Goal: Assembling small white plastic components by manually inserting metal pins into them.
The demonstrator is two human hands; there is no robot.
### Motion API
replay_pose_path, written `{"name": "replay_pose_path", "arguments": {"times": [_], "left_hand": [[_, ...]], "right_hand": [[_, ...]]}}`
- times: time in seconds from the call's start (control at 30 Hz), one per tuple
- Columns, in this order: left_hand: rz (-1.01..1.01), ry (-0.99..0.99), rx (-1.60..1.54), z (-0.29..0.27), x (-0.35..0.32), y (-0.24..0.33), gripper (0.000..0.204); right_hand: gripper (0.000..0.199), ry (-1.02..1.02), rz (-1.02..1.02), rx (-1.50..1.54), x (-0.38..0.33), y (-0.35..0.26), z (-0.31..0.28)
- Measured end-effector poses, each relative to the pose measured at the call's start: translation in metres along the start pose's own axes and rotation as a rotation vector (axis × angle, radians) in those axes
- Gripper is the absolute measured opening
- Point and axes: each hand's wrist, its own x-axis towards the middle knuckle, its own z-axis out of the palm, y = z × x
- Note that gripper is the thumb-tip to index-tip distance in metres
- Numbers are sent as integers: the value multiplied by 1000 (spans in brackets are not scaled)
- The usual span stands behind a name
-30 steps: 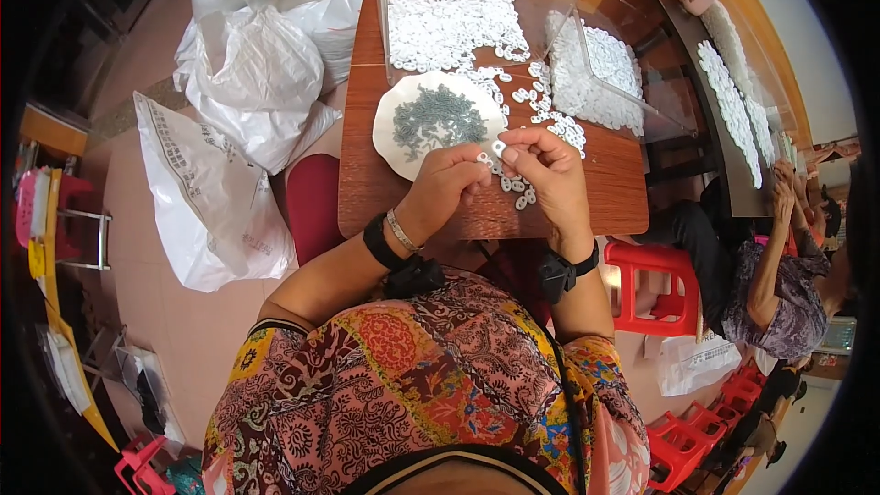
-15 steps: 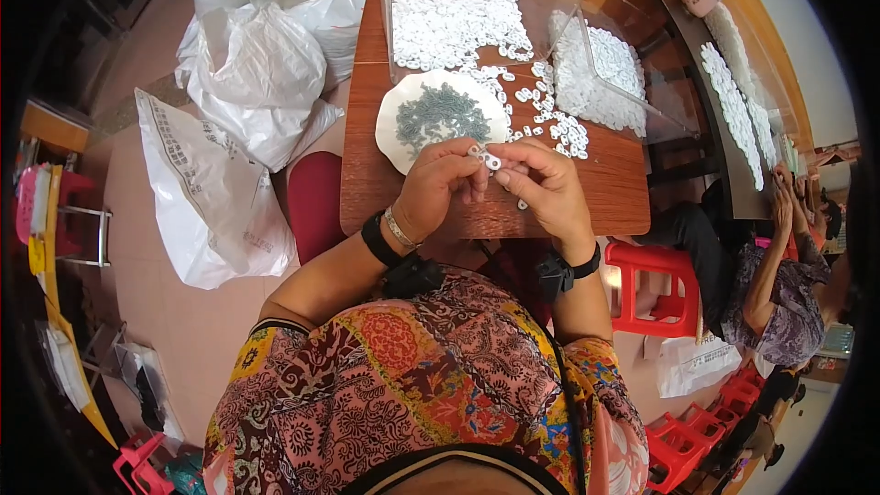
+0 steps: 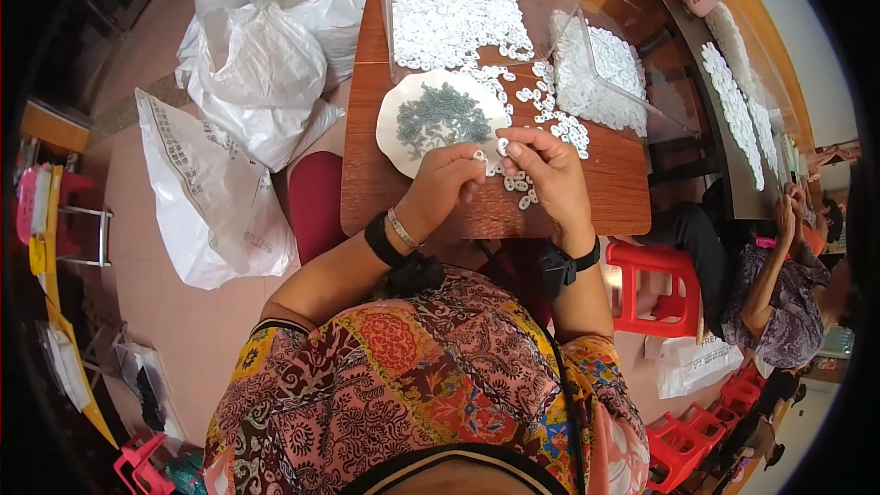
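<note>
1. Head view: a small white piece (image 3: 479, 157) is clamped in the fingers of the left hand (image 3: 448, 174).
2. A second piece (image 3: 503, 146), at its 2 o'clock, is pinched in the fingers of the right hand (image 3: 551, 170).
3. At the left hand's 12 o'clock, grey bits (image 3: 442, 115) are held by a plate (image 3: 390, 128) on the surface (image 3: 605, 192).
4. Loose pieces (image 3: 522, 182) are scattered at the right hand's 8 o'clock.

A smooth, faintly glossy wood grain is shown by the tabletop (image 3: 612, 188). Hard white plastic is suggested by the oval pieces (image 3: 454, 27), and a smooth, pale sheen is borne by the scalloped plate (image 3: 394, 133). Crinkled, shiny plastic is seen in the sacks (image 3: 261, 64), moulded plastic in the stool (image 3: 655, 257), printed matt cloth in the shirt (image 3: 431, 367).
</note>
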Motion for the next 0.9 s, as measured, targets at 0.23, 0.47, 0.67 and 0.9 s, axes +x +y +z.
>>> {"name": "replay_pose_path", "arguments": {"times": [0.23, 0.47, 0.67, 0.9], "left_hand": [[31, 24, 47, 3, 4, 0, 20], [13, 18, 69, 2, 3, -4, 21], [-21, 17, 64, 3, 2, -3, 21], [-20, 12, 87, 5, 1, -3, 22]], "right_hand": [[16, 5, 42, 34, 0, -6, -1], [15, 21, 33, 49, -3, -8, 0], [15, 18, 46, 28, -4, -7, 0], [14, 45, 3, -1, -4, -6, 4]]}}
